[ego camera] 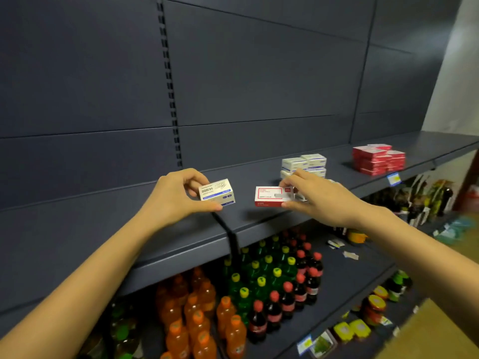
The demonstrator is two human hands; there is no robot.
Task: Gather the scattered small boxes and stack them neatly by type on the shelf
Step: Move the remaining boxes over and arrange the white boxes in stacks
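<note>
My left hand pinches a small white box with a blue stripe just above the dark shelf. My right hand pinches a small red and white box beside it, also over the shelf. Behind my right hand stands a stack of white and blue boxes, partly hidden by my fingers. Farther right on the same shelf sits a stack of red boxes.
The dark back panel rises behind the shelf. On the shelf below stand orange, green and dark soda bottles. Jars and small packets lie on lower shelves at the right. A blue price tag hangs on the shelf edge.
</note>
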